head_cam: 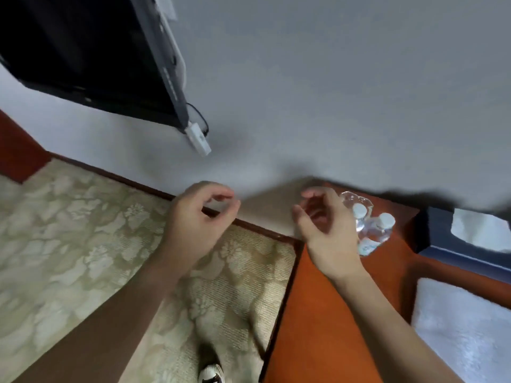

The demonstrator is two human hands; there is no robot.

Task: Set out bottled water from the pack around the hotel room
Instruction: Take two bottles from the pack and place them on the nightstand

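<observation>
Two clear water bottles (376, 230) with white caps stand close together on the orange-brown wooden desk (318, 313), beside a clear glass dish (356, 199) near the wall. My right hand (326, 230) hovers just left of the bottles, fingers curled apart, holding nothing. My left hand (199, 219) floats over the carpet edge by the baseboard, fingers loosely curved with a gap between thumb and fingers, also empty. No water pack is in view.
A black wall-mounted TV (91, 56) hangs at upper left with a white adapter (197, 139) dangling below. A dark blue tissue box (467, 239) sits on the desk at right, a white towel (464, 333) below it. Patterned beige carpet (83, 244) covers the floor; a shoe (211, 374) shows at the bottom.
</observation>
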